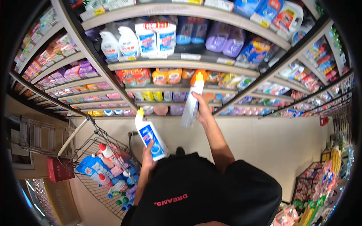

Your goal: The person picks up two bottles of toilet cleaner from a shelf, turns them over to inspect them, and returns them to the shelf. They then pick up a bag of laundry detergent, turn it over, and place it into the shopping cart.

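Observation:
My left hand (149,153) is closed around the lower part of a white toilet cleaner bottle (146,132) with a blue label and yellow cap, its bent neck leaning up and left. In my right hand (203,108) is a second bottle (191,107), pale with a yellow cap, gripped at its side and slightly blurred. Its capped end overlaps the orange packs on the shelf in this view. Both bottles are held out in front of my body, apart from each other.
Ahead stand shelves (177,64) of cleaning products, including white bottles (128,41) and purple bottles (226,39). A wire shopping cart (94,188) loaded with bottles and packs is at my left. A red box (60,168) hangs near its handle. Displays of goods (316,184) line the right side.

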